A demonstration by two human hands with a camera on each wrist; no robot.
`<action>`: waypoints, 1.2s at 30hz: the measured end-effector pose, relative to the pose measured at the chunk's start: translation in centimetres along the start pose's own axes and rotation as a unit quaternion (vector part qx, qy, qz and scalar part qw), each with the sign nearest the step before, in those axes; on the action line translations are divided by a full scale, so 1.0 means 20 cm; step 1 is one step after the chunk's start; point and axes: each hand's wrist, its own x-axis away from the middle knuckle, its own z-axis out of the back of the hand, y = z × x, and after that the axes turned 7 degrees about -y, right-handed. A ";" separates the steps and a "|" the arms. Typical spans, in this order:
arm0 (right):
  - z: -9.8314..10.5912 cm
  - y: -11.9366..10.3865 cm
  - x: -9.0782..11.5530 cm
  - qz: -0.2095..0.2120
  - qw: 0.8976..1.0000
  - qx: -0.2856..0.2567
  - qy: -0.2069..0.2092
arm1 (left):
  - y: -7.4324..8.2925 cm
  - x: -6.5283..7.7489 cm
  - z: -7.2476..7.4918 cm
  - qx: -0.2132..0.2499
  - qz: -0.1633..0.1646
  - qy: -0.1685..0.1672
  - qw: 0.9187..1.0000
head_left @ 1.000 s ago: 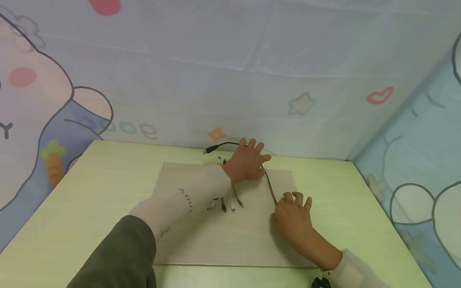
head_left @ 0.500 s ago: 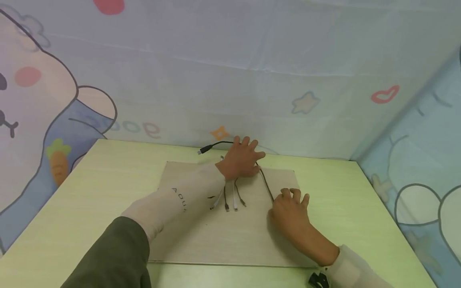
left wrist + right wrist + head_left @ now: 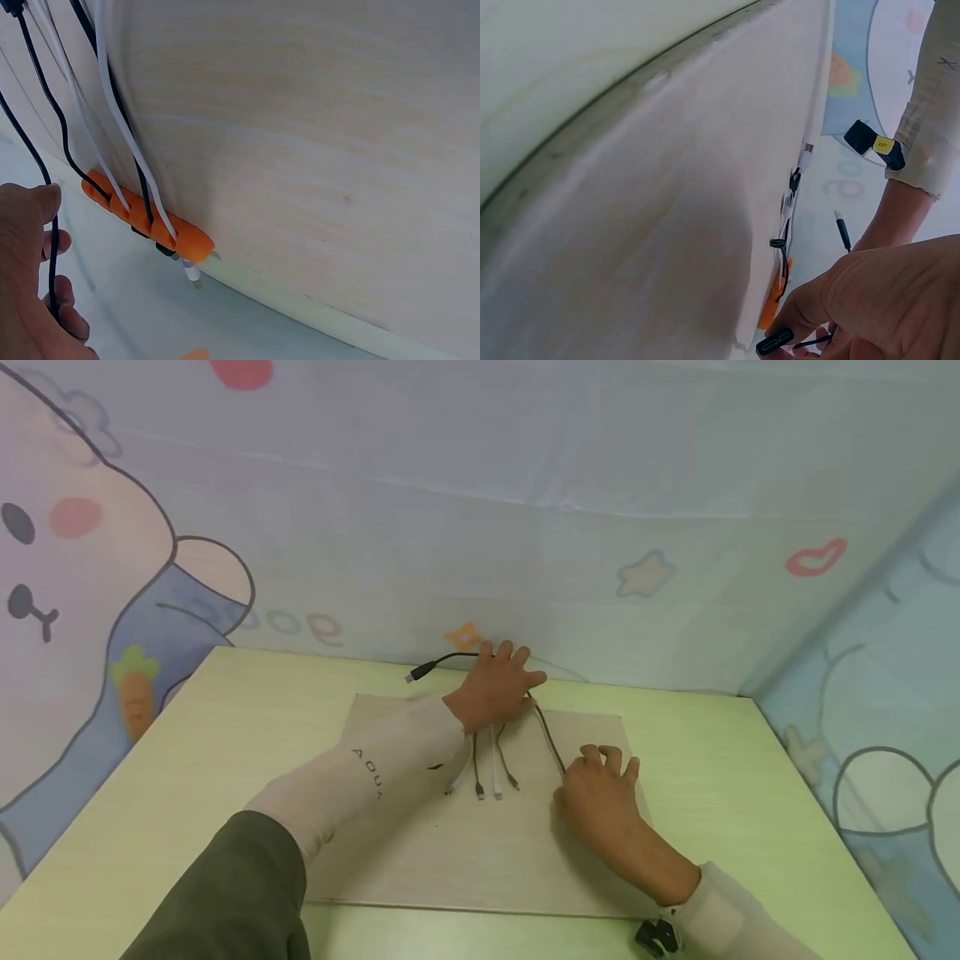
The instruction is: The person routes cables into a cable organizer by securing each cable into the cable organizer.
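Observation:
A black USB cable (image 3: 551, 743) is stretched between my hands over the board (image 3: 480, 860). My left hand (image 3: 495, 685), at the board's far edge, holds the cable, which runs between thumb and fingers in the left wrist view. Its USB-A plug (image 3: 422, 672) sticks out to the left. Nearer the front right, my right hand (image 3: 600, 793) pinches the other end, whose small black connector (image 3: 775, 341) shows at the fingertips in the right wrist view. Beside the left hand, an orange slotted cable holder (image 3: 146, 217) at the board's edge carries several black and white cables.
Plugs of the held-in-place cables (image 3: 497, 792) lie toward the middle of the board. The pale table (image 3: 187, 760) extends around it. A cartoon-printed cloth (image 3: 450, 510) hangs right behind the table's back edge. A small black device (image 3: 657, 937) sits at the right wrist.
Both hands have shifted left with the black cable, the left hand more, toward the orange holder. The head view has turned slightly left. Both grips stay the same.

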 end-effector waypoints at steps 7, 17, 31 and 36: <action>0.00 -0.02 -0.01 0.000 1.000 -0.002 0.001 | -0.05 -0.04 -0.07 0.005 -0.016 0.028 0.999; -0.01 -0.06 -0.01 0.015 1.000 0.005 0.006 | -0.05 0.09 0.08 0.029 -0.006 -0.019 0.999; 0.00 -0.10 -0.03 0.030 1.000 -0.001 -0.005 | -0.08 0.06 0.10 0.061 -0.006 -0.017 0.998; 0.00 -0.12 -0.04 0.028 0.999 0.003 -0.016 | -0.08 0.05 0.12 0.055 -0.010 -0.015 0.998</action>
